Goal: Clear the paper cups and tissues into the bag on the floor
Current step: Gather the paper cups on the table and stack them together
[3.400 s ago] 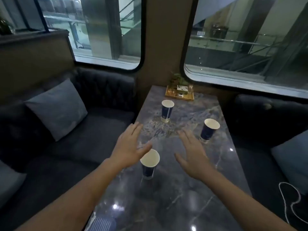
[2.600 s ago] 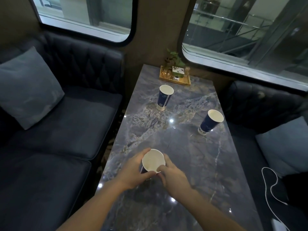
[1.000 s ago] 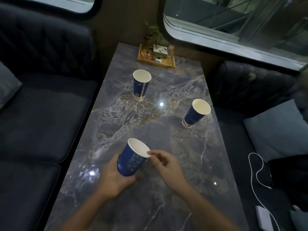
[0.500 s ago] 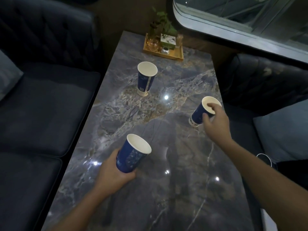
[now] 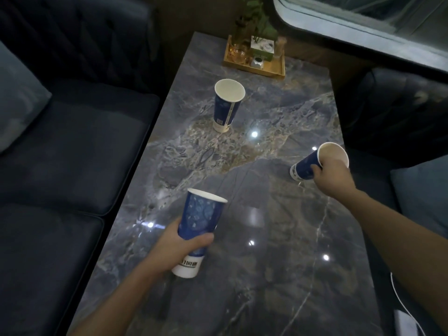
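left hand [image 5: 178, 248]: grip clamped round the lower half of near cup [image 5: 200, 227], thumb across the front, fingers hidden behind it. Arm comes in from bottom left.
near cup: blue, white base band with print, mouth up, tilted slightly. Looks held above the surface [image 5: 266, 275]; can't tell for sure if the base is clear of it.
right hand [image 5: 333, 175]: grip clamped on right cup [image 5: 315, 163], thumb over the rim into the mouth, fingers on the blue wall. Arm comes in from the right edge.
right cup: blue, white inside, tipped so the mouth faces the camera and up-right. Sits at the right edge of the surface; base low, contact with the surface not clear.
far cup [image 5: 226, 105]: upright on the surface, untouched, well apart from both hands, between near cup and tray [image 5: 269, 69]. Looks empty inside.
tray: wooden, far end of the surface near the window [image 5: 363, 23]. Carries a plant, a small white box, some small glass items; details too dim to tell.
surface: dark grey marble with white veins, glossy, several light reflections.
seats: dark sofa [image 5: 80, 146] on the left with a grey cushion [image 5: 19, 98] at the far left; dark seat on the right with another cushion.
cable [image 5: 400, 301]: white, bottom right corner, beside the surface.
tissues, bag: not in view.
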